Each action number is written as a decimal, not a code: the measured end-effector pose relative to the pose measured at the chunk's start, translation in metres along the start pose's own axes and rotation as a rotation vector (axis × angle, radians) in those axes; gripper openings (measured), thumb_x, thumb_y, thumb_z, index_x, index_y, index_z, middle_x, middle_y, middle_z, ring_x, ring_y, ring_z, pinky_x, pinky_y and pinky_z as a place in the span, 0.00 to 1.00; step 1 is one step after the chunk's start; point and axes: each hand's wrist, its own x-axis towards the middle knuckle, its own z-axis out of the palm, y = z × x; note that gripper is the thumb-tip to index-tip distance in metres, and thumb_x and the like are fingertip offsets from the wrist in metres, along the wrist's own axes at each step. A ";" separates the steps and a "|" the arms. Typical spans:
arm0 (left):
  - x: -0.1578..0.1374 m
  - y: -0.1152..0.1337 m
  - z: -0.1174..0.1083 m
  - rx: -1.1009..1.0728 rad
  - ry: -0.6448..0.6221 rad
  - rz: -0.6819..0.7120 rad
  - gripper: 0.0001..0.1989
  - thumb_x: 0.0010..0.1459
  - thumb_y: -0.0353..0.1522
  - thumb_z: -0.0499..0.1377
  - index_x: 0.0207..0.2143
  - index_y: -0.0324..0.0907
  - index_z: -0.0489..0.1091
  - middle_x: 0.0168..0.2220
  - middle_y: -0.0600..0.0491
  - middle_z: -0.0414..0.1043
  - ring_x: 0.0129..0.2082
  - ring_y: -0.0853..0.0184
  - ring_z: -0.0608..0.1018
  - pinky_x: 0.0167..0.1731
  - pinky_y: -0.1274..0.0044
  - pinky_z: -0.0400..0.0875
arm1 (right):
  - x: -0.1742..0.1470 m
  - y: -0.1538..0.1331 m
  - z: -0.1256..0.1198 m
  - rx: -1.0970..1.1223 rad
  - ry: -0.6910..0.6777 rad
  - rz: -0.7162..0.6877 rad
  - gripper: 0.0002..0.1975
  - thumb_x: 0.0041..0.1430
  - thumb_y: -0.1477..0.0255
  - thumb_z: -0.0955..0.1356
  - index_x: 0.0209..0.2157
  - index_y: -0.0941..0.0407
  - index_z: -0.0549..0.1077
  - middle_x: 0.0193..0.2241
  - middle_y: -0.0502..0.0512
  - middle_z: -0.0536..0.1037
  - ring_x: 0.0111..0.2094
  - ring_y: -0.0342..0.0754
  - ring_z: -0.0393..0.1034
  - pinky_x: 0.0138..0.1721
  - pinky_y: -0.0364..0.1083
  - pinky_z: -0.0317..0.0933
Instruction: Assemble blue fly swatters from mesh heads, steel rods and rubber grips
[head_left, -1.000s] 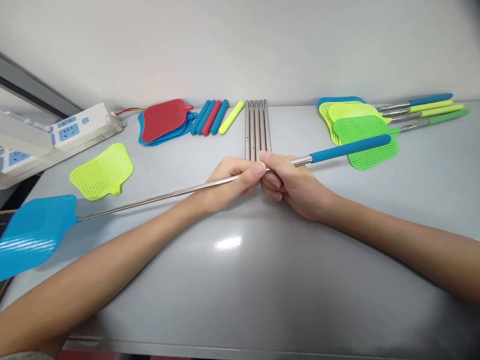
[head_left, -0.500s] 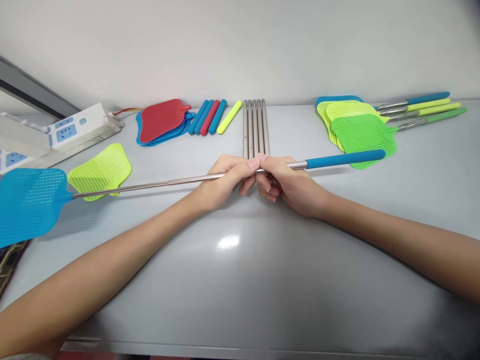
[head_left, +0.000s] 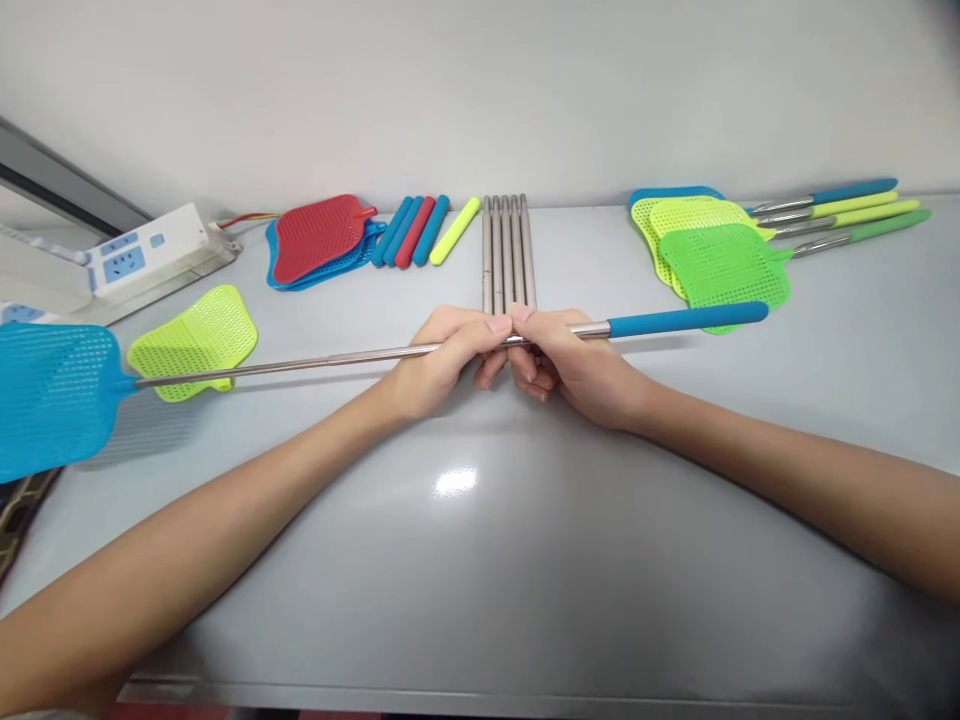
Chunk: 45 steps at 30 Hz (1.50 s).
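Observation:
Both hands grip the extended metal rod of one blue fly swatter point(head_left: 60, 400), held nearly level across the view. My left hand point(head_left: 450, 358) is closed round the thin part of the rod. Beside it, my right hand point(head_left: 570, 360) closes on the thicker part, close to the blue handle point(head_left: 686, 319). The two thumbs nearly meet on top of the rod. Several bare metal rods point(head_left: 508, 250) lie side by side just beyond my hands, their near ends hidden. Under the held rod lies a loose yellow-green swatter head point(head_left: 196, 342).
Red and blue swatter heads point(head_left: 322, 238) lie at back left, near several loose handle grips point(head_left: 414, 232). Whole swatters point(head_left: 726, 262) are piled at back right. A white power strip point(head_left: 154, 255) stands at far left. A wall point(head_left: 480, 100) runs along the grey table's point(head_left: 480, 570) back.
The whole scene has shifted slightly left and up in view. The swatter's blue head sits a little higher; both hands keep the same grip.

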 end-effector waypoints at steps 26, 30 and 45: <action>-0.001 -0.003 0.000 0.116 0.005 0.055 0.22 0.56 0.42 0.49 0.16 0.38 0.66 0.17 0.51 0.67 0.28 0.63 0.75 0.32 0.74 0.69 | 0.001 0.002 -0.001 0.002 0.006 -0.020 0.24 0.59 0.66 0.57 0.10 0.58 0.58 0.11 0.48 0.63 0.14 0.37 0.54 0.18 0.39 0.52; -0.001 -0.001 0.000 0.107 0.025 0.042 0.23 0.57 0.40 0.49 0.13 0.38 0.63 0.17 0.52 0.67 0.27 0.66 0.74 0.32 0.76 0.69 | 0.003 0.004 -0.003 0.090 -0.020 -0.011 0.24 0.58 0.64 0.59 0.10 0.58 0.57 0.11 0.47 0.62 0.14 0.37 0.54 0.17 0.39 0.51; 0.002 0.003 -0.005 0.083 0.096 -0.043 0.20 0.55 0.35 0.48 0.12 0.40 0.51 0.09 0.57 0.56 0.13 0.74 0.62 0.19 0.78 0.59 | 0.003 0.000 -0.003 0.234 0.045 0.051 0.22 0.55 0.67 0.61 0.12 0.56 0.49 0.11 0.43 0.47 0.14 0.37 0.47 0.17 0.40 0.47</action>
